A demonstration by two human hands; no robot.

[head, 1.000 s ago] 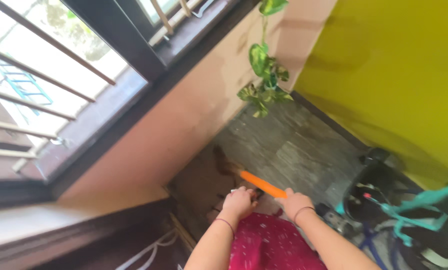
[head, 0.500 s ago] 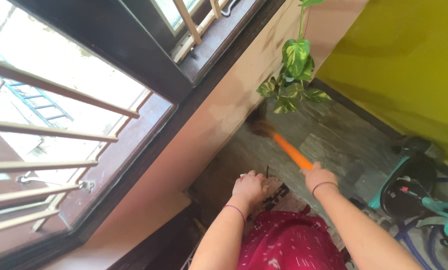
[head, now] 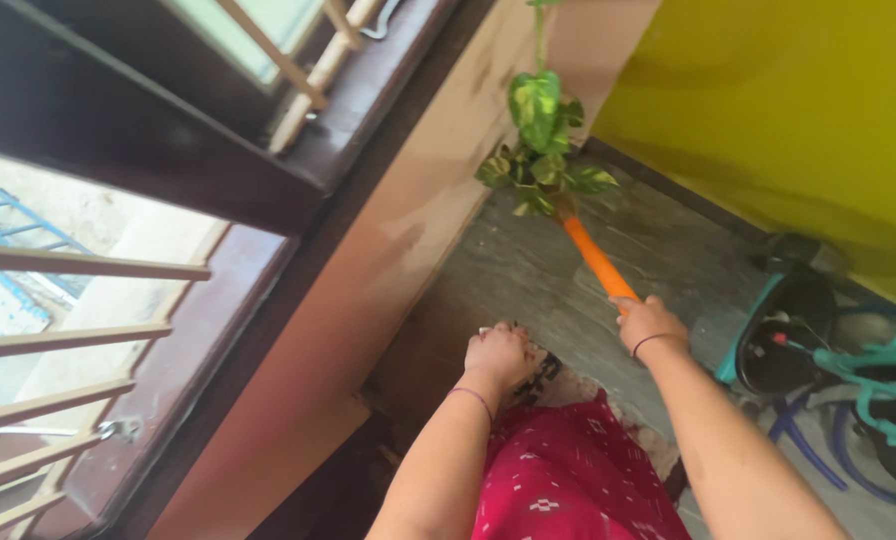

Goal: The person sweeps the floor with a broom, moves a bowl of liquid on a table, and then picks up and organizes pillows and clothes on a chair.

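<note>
Sweeping step: right hand (head: 650, 324) clamped on orange broom handle (head: 595, 258), head under plant (head: 541, 150); left hand (head: 502, 355) fisted, contents unclear. Next likely: drawing stroke back.

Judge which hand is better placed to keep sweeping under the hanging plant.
Right, most likely. The right hand grips the orange broom handle, whose far end reaches the floor under the plant. The left hand is fisted near the red garment, off the handle.

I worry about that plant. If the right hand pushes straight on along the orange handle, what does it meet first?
Probably the leafy plant: the right hand points the orange handle at its lower leaves, though depth is unclear.
</note>
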